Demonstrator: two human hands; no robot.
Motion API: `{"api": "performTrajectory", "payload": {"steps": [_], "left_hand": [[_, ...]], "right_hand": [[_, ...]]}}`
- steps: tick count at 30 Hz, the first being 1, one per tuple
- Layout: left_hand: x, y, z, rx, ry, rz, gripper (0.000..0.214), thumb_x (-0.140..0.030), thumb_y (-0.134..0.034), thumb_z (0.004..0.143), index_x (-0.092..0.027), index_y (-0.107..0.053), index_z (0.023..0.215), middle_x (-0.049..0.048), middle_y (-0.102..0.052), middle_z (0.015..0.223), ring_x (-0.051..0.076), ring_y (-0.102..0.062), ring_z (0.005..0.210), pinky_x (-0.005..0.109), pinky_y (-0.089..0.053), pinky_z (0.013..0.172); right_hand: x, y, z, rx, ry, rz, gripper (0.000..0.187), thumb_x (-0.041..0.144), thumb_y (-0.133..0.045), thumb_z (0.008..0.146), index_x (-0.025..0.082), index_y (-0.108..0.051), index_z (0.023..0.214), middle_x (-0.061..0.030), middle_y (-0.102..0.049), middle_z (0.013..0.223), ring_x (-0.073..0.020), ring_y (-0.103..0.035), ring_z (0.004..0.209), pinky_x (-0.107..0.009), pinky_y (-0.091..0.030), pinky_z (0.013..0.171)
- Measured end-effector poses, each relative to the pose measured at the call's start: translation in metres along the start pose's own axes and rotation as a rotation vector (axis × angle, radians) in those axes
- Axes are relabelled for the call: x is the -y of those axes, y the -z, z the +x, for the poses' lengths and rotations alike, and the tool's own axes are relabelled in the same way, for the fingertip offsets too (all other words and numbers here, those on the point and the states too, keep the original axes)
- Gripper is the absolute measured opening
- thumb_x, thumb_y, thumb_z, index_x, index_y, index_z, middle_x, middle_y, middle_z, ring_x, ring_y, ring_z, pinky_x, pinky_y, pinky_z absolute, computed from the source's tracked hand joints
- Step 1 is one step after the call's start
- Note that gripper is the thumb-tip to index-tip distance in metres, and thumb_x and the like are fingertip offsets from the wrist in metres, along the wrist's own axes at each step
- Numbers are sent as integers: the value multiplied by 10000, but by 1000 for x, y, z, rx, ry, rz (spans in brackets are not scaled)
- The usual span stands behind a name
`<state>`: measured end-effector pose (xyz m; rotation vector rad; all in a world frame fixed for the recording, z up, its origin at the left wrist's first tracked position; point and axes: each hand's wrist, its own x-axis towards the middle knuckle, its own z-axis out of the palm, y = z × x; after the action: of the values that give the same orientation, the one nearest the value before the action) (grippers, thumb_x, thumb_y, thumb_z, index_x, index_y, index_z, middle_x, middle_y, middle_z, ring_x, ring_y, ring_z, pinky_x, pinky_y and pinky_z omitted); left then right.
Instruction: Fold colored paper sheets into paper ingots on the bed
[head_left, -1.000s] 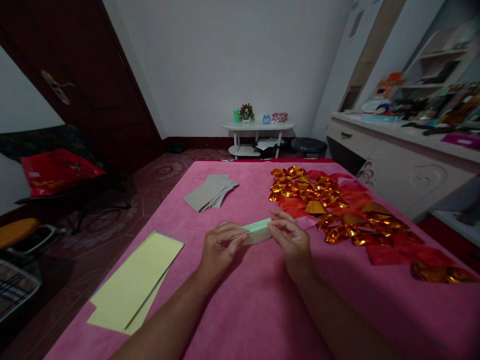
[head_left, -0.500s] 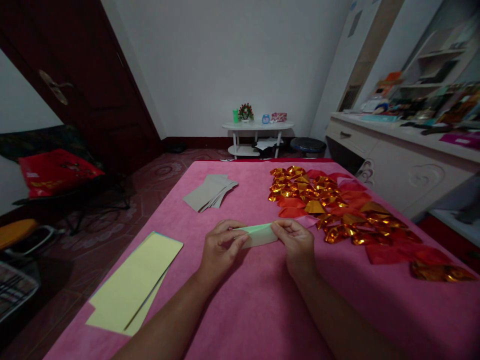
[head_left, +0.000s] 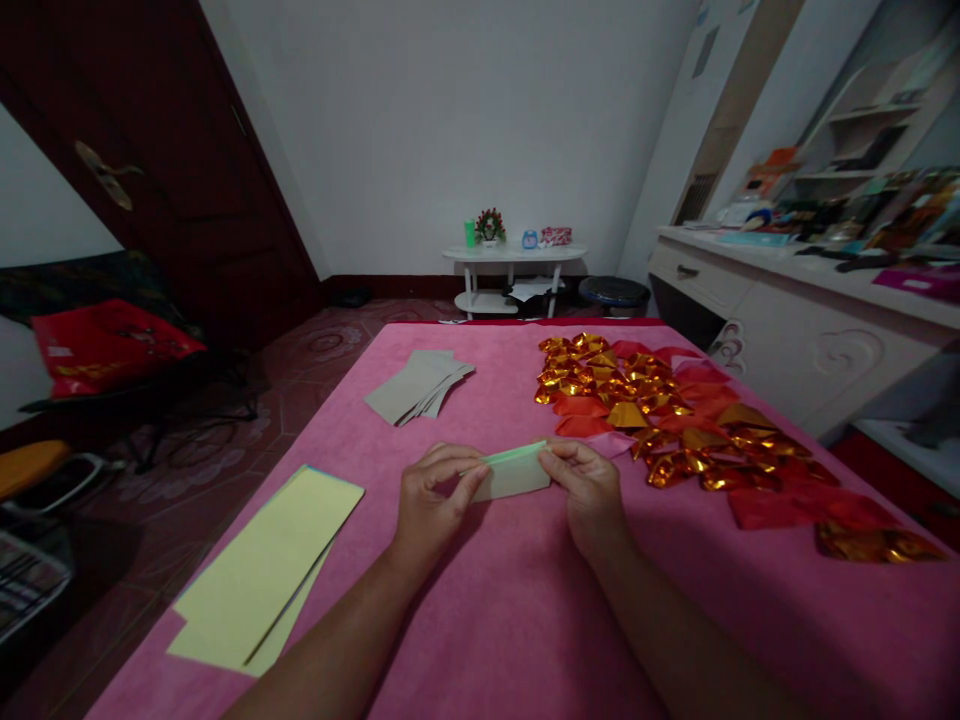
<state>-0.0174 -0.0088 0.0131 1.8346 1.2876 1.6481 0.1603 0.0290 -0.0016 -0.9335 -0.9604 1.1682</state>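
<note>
A folded pale green paper (head_left: 514,472) is held just above the pink table cover (head_left: 510,620) between both my hands. My left hand (head_left: 429,500) pinches its left end, fingers curled. My right hand (head_left: 591,490) pinches its right end the same way. The paper's upper edge is a crease with a thin green rim. A spread of gold and red foil folded pieces (head_left: 660,420) lies just right of my right hand.
Yellow paper sheets (head_left: 266,565) lie near the table's left front edge. A fanned stack of grey sheets (head_left: 416,387) lies further back. A white cabinet (head_left: 795,330) stands to the right, a small white side table (head_left: 514,270) by the far wall.
The green paper has been turned a little so its flat face tilts toward me. Both hands have stayed on its ends, shifting slightly left.
</note>
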Motion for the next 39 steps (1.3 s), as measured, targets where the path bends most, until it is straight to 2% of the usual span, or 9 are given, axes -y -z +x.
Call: {"api": "performTrajectory", "payload": {"steps": [4, 9, 15, 24, 39], "left_hand": [[-3, 0, 0, 26, -50, 20, 88, -152, -668, 771, -196, -734, 733, 34, -699, 746, 154, -615, 726, 296, -491, 691], [-3, -1, -1, 42, -51, 14, 84, -147, -674, 761, -196, -734, 731, 36, -697, 740, 153, -620, 721, 290, -498, 679], [-4, -1, -1, -15, 32, -14, 76, -170, -674, 756, -189, -737, 719, 46, -699, 756, 153, -637, 717, 273, -515, 663], [-6, -1, -1, -49, 203, -72, 107, -211, -698, 727, -160, -702, 633, 50, -708, 700, 156, -657, 656, 253, -516, 620], [3, -5, -4, -125, 264, -151, 176, -206, -709, 705, -152, -573, 609, 24, -664, 664, 135, -628, 645, 236, -502, 616]], "right_hand": [[-2, 1, 2, -20, -43, 82, 203, 310, -823, 540, 191, -694, 642, -30, -706, 783, -169, -625, 731, -296, -485, 686], [-1, 0, 2, -59, -73, 149, 216, 277, -845, 489, 185, -686, 602, -13, -684, 745, -145, -599, 695, -271, -464, 662], [1, 0, 2, -68, -80, 212, 226, 266, -849, 489, 182, -675, 606, -13, -678, 723, -144, -591, 655, -274, -458, 614], [1, 2, 2, -54, -74, 181, 215, 279, -831, 533, 171, -675, 634, -23, -680, 734, -149, -598, 657, -273, -469, 606], [2, -1, -1, -62, -71, 213, 243, 258, -838, 519, 170, -626, 598, -16, -673, 732, -145, -597, 639, -275, -460, 589]]}}
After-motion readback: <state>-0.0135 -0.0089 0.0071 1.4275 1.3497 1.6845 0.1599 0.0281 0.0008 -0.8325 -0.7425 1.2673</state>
